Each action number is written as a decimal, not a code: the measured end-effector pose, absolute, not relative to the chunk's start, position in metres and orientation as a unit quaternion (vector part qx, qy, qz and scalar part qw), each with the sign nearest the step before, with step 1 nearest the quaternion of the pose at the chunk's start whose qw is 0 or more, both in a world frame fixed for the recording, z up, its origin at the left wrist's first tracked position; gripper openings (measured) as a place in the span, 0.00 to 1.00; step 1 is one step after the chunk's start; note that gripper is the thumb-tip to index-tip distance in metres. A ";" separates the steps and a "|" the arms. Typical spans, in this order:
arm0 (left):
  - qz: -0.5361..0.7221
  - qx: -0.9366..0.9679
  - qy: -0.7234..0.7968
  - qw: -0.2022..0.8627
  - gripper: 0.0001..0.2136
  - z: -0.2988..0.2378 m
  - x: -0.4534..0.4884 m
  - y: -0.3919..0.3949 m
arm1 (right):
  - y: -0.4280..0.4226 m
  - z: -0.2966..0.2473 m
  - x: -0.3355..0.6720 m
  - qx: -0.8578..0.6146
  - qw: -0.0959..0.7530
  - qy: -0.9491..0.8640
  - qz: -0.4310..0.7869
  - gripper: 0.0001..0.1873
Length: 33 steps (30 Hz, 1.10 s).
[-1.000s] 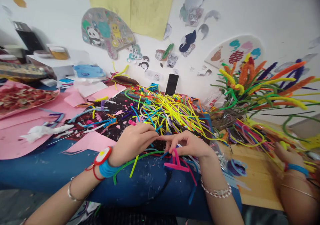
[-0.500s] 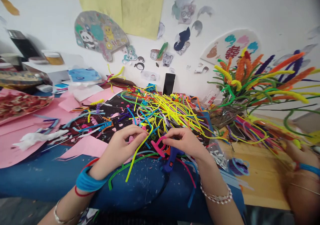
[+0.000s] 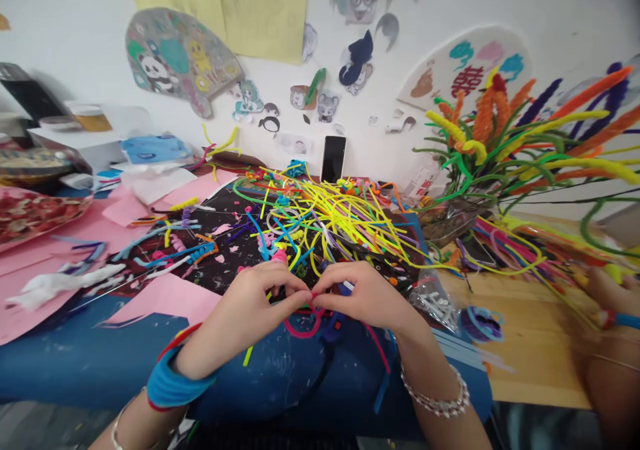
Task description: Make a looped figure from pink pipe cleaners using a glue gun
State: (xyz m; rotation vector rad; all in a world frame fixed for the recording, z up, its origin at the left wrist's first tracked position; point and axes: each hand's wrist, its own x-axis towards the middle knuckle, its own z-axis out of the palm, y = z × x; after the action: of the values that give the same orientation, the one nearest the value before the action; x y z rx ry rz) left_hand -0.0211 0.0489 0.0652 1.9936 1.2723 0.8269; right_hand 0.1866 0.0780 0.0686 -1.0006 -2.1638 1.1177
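My left hand [image 3: 265, 297] and my right hand [image 3: 357, 293] meet fingertip to fingertip in front of me. Both pinch a pink pipe cleaner [image 3: 303, 334], whose bent loop hangs just below the fingers. The end of a yellow-green pipe cleaner [image 3: 249, 355] shows below my left hand; whether that hand still grips it is hidden. Behind my right fingers lies a blue tool, apparently a glue gun [image 3: 334, 329], partly covered. Past the hands spreads a heap of yellow pipe cleaners [image 3: 350, 220].
Pink paper [image 3: 165, 298] lies left of my hands. A bunch of fuzzy pipe-cleaner stems [image 3: 465, 213] stands at the right. A phone [image 3: 333, 159] leans on the wall. Another person's hand [image 3: 607, 290] is at the right edge, near a purple-blue coil [image 3: 481, 323].
My hands have come together, and the left now pinches the pink pipe cleaner with the right. The yellow-green piece is mostly hidden behind my left hand. The view has shifted slightly.
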 end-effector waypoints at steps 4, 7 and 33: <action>0.287 0.776 0.473 0.301 0.09 0.063 -0.024 0.050 | 0.080 0.068 0.187 -0.348 0.266 -0.800 0.410 0.03; 0.300 0.773 0.476 0.291 0.10 0.061 -0.027 0.050 | 0.081 0.068 0.189 -0.342 0.290 -0.793 0.413 0.07; 0.484 0.619 0.549 0.284 0.10 0.060 -0.062 0.043 | 0.087 0.055 0.202 -0.168 0.246 -0.740 0.603 0.13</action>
State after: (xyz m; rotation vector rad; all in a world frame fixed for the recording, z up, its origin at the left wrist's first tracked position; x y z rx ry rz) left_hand -0.0622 0.0431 0.0595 1.6560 1.4698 1.2955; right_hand 0.2020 0.0871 0.0554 -0.4578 -2.0190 1.6437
